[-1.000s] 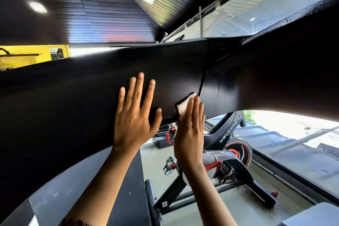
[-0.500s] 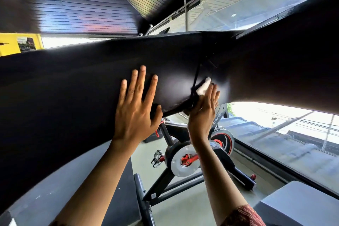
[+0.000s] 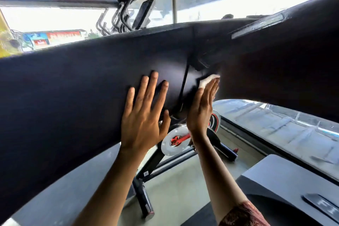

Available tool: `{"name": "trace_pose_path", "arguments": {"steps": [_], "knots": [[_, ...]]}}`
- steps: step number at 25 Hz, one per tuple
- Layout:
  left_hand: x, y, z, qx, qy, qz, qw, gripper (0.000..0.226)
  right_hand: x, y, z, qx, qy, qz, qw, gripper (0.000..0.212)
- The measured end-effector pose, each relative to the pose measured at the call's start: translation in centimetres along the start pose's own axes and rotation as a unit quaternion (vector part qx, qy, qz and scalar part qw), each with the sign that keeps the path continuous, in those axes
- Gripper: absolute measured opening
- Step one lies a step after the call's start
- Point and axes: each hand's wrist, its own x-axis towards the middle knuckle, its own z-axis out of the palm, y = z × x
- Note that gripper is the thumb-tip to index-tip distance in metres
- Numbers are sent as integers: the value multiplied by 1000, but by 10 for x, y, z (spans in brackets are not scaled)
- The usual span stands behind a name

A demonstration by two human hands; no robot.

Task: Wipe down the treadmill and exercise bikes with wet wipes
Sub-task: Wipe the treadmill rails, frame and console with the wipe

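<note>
A broad black treadmill panel (image 3: pixel 73 86) spans the view from left to right. My left hand (image 3: pixel 145 115) rests flat on it with fingers spread and straight. My right hand (image 3: pixel 201 108) presses a white wet wipe (image 3: pixel 206 80) against the panel beside a dark seam; its fingers are straight and the wipe shows above the fingertips. Below the panel stands an exercise bike (image 3: pixel 176 141) with a silver flywheel and red crank, partly hidden by my right wrist.
A second bike wheel with a red ring (image 3: pixel 215 119) stands behind my right hand. A dark treadmill deck (image 3: pixel 286 185) lies at lower right, a grey one (image 3: pixel 55 196) at lower left. Handlebars and a tablet holder (image 3: pixel 143 13) rise beyond the panel's top edge. A window wall runs along the right.
My right hand has slid the wipe up and rightward along the panel past the seam. My left hand stays flat on the panel. The camera has tilted down and shifted.
</note>
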Motion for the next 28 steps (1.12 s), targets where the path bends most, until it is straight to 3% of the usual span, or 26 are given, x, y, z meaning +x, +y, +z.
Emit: {"name": "trace_pose_path", "arguments": {"steps": [5,9,11,13,15,16,17,21,28], "knots": [[5,2,-18,-68,-77,-19,995,58,-61,-34,-9,-12,-32,5,999,42],[20,2,-56,-189,-154,-64,968,53,-62,-78,-44,-110,-132,143,975,36],[43,4,-87,-248,-180,-130,943,50,-26,-124,-60,-182,-192,167,950,26],[77,4,-118,-335,-212,-276,876,44,17,-176,-75,-175,-221,170,944,15],[116,1,-144,-427,-254,-418,761,30,55,-219,-85,-143,-252,159,944,21],[137,-4,-155,-449,-288,-452,715,21,71,-239,-89,-144,-275,173,935,23],[155,-9,-166,-452,-325,-460,692,17,85,-255,-93,-154,-292,203,922,19],[210,-28,-187,-478,-384,-469,636,13,127,-293,-104,-144,-260,268,916,12],[250,-26,-158,-551,-368,-448,600,16,170,-289,-119,-166,-225,273,921,18]]}}
